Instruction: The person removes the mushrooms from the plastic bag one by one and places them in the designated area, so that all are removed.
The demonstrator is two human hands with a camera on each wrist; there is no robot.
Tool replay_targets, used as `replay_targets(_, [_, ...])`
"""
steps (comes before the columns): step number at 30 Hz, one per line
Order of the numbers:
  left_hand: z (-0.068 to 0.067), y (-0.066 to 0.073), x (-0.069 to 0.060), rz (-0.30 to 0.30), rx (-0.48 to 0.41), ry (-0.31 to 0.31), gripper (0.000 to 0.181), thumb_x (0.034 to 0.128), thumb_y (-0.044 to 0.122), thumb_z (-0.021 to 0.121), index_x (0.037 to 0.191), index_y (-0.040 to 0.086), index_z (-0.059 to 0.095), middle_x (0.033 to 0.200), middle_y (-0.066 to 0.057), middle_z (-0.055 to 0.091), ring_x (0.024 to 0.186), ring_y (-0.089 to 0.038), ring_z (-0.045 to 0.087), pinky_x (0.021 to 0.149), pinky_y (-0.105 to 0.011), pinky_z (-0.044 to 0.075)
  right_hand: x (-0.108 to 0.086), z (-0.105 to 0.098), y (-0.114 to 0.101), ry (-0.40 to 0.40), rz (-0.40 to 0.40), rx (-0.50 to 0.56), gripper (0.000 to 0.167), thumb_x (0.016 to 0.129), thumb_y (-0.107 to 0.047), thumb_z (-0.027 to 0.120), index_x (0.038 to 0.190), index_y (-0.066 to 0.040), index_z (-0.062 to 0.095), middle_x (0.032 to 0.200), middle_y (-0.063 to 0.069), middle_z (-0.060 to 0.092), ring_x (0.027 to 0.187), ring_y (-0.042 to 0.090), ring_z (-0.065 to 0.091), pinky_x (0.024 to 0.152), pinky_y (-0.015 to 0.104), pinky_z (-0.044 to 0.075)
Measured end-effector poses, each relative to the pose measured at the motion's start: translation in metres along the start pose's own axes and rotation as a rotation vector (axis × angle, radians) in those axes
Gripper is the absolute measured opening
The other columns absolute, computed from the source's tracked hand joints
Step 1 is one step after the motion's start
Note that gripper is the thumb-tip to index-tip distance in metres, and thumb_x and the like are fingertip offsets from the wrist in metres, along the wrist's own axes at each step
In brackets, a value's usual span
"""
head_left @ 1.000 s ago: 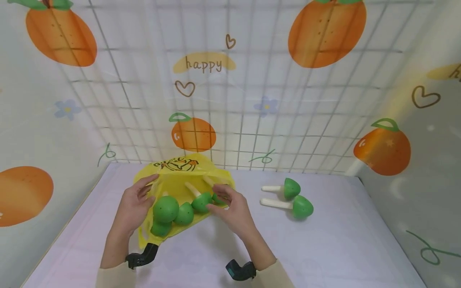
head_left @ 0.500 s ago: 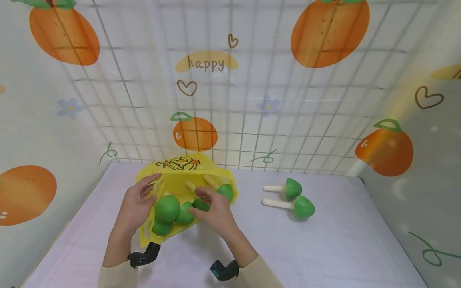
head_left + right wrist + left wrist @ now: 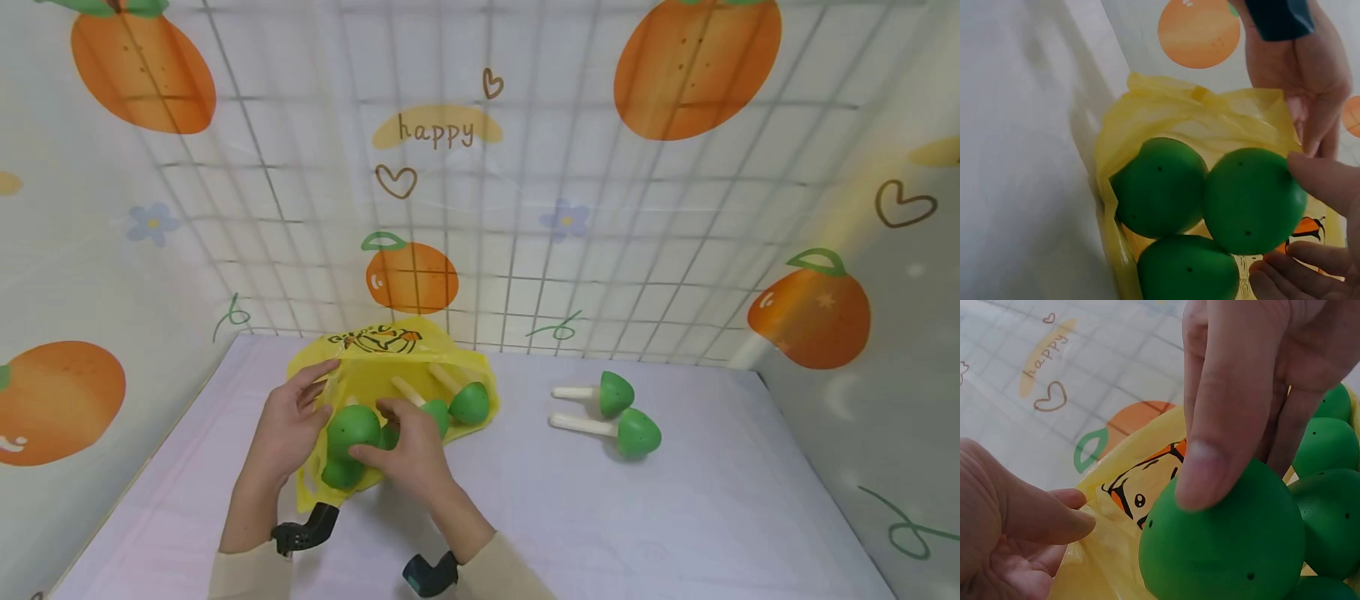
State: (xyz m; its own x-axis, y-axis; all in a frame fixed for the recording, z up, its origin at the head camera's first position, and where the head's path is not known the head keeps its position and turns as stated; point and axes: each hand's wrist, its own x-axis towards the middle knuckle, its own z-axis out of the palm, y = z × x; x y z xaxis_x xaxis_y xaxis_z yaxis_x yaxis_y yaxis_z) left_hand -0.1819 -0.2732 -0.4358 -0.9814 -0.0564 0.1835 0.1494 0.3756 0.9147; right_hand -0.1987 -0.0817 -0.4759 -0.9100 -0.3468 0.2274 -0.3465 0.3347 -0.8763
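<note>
A yellow plastic bag (image 3: 367,379) lies mouth toward me at the left of the table, holding several mushroom-shaped pieces with green caps and pale stems. My left hand (image 3: 288,425) is at the bag's left rim; in the left wrist view, its thumb and finger pinch the plastic (image 3: 1079,550). Inside the bag's opening, my right hand (image 3: 416,454) reaches over the leftmost green mushroom (image 3: 352,427). In the right wrist view its thumb (image 3: 1322,184) touches that cap (image 3: 1257,206), with the other fingers spread beside it. The stem of this mushroom is mostly hidden.
Two more green mushrooms (image 3: 617,394) (image 3: 637,433) lie side by side on the white table (image 3: 675,517), right of the bag, stems pointing left. A wire grid behind a printed sheet (image 3: 525,192) closes off the back. Printed side walls stand left and right.
My right hand has moved left across the caps, from the bag's right end to the leftmost mushroom. The right-end mushroom is now uncovered. My left hand stays at the rim.
</note>
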Motion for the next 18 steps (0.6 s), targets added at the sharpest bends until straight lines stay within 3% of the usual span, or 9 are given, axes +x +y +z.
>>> replay_targets(12, [0.002, 0.002, 0.000, 0.006, -0.005, 0.006, 0.059, 0.0981, -0.017, 0.054, 0.152, 0.007, 0.054, 0.162, -0.014, 0.043, 0.144, -0.037, 0.049, 0.119, -0.053, 0.039, 0.000, 0.014, -0.005, 0.037, 0.024, -0.058, 0.065, 0.084, -0.027, 0.091, 0.138, -0.003, 0.064, 0.132, 0.007, 0.067, 0.119, 0.023, 0.062, 0.105, 0.043, 0.054])
replay_targets(18, [0.001, 0.000, 0.000, 0.003, 0.000, 0.006, 0.060, 0.0985, -0.016, 0.054, 0.153, 0.008, 0.054, 0.162, -0.013, 0.043, 0.144, -0.036, 0.049, 0.118, -0.051, 0.041, -0.002, 0.013, -0.007, 0.046, 0.033, -0.008, 0.063, 0.085, -0.025, 0.089, 0.139, -0.005, 0.064, 0.133, 0.006, 0.067, 0.120, 0.021, 0.062, 0.105, 0.043, 0.054])
